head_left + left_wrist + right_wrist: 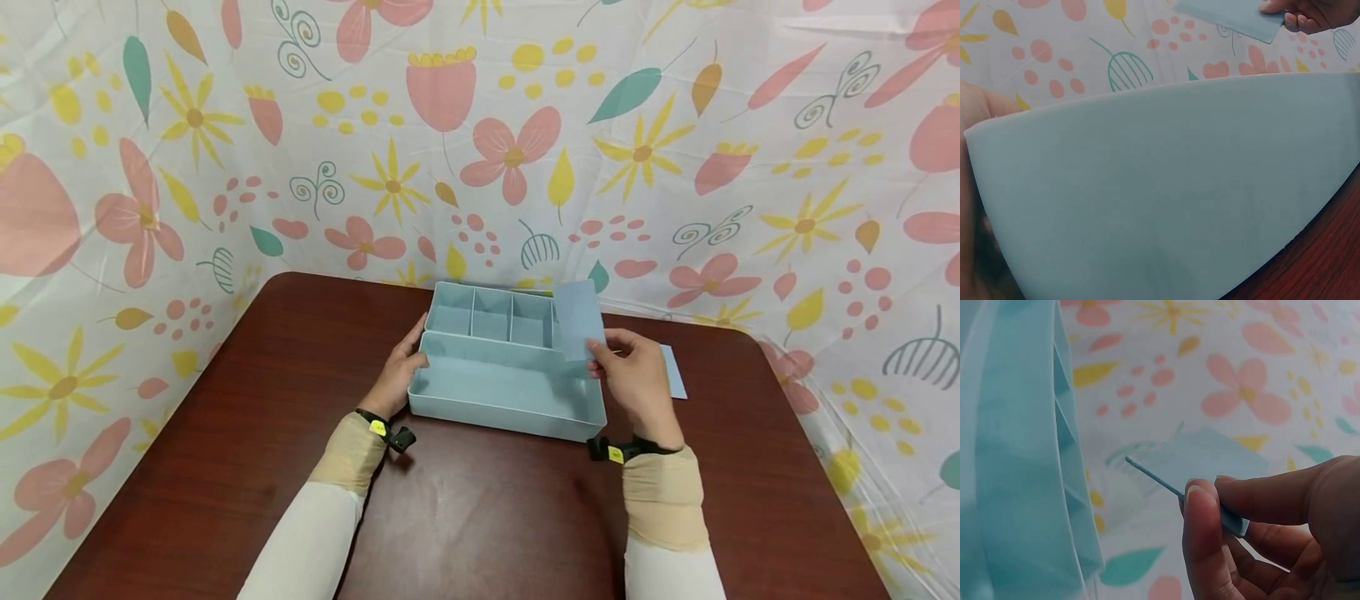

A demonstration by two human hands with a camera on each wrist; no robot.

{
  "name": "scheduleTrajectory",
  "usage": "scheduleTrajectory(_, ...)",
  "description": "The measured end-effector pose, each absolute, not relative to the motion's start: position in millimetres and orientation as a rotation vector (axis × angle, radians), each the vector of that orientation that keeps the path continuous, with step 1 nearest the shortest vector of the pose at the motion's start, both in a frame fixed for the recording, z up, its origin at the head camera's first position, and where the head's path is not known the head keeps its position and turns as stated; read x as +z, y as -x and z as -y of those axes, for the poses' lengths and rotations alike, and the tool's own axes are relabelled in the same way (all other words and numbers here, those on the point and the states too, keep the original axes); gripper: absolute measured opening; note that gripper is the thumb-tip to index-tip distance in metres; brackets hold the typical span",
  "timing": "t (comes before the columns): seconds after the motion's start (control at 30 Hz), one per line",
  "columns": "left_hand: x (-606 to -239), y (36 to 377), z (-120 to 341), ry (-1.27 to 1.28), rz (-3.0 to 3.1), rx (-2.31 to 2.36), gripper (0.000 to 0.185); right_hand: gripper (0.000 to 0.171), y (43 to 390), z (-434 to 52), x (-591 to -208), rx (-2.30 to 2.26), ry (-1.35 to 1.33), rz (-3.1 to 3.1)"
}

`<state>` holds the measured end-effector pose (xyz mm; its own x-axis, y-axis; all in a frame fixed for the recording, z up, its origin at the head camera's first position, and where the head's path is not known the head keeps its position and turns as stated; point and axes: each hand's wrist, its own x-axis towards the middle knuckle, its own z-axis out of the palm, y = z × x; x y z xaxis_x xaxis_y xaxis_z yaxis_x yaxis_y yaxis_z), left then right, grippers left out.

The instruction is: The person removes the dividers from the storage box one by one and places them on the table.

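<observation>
Nearest the head camera, both sleeved forearms reach over the dark wooden table. The right hand pinches a thin blue divider panel between thumb and curled fingers, holding it upright over the right end of the blue compartment tray. The left hand grips the tray's left wall, fingers curled around its edge. The tray sits mid-table; another panel lies flat beside it.

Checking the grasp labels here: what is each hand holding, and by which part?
The right hand pinches a loose blue divider panel by its lower edge. The left hand grips the blue organizer tray at its left wall.
</observation>
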<state>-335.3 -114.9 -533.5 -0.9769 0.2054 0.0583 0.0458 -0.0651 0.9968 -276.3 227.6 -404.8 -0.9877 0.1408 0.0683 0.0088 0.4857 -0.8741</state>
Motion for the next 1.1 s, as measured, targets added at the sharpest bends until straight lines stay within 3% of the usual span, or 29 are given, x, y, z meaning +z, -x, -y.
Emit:
scheduleTrajectory(0.57,-535,336,115,-0.268,-2.062,2.202,0.088,0.050,275,-309,-414,1.512,0.393,2.502)
scheduleTrajectory(1.1,-534,336,115,-0.272,-2.061,2.207,0.087,0.034,280,-364,-424,1.673,0.664,2.228)
